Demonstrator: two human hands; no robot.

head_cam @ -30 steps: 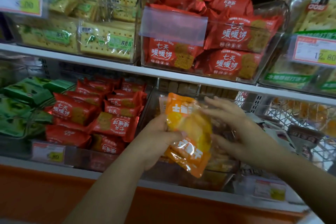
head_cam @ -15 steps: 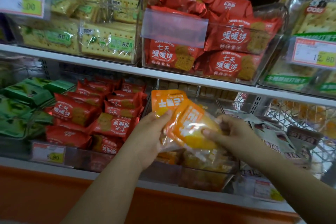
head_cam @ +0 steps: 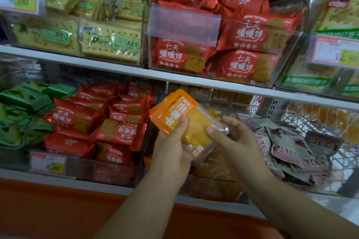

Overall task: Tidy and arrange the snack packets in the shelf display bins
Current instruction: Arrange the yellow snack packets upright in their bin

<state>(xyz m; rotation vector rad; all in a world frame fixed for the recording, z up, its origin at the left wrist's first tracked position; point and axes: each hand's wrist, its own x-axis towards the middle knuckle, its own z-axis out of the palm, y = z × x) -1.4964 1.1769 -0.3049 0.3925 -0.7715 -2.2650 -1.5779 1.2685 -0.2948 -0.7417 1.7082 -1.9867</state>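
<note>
Glossy plastic orange packet [head_cam: 180, 116]; shiny foil-like red packets [head_cam: 124, 132]; clear, smooth plastic bins [head_cam: 287, 75].

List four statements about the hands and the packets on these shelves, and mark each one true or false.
1. The left hand and the right hand both hold the orange packet. True.
2. The orange packet lies in a bin among red ones. False: it is held up in the fingers, in front of the lower shelf.
3. Red packets fill a bin on the upper shelf, and more lie on the lower shelf. True.
4. The green packets sit to the right of the hands. False: the green packets are at the far left of the lower shelf.
</note>
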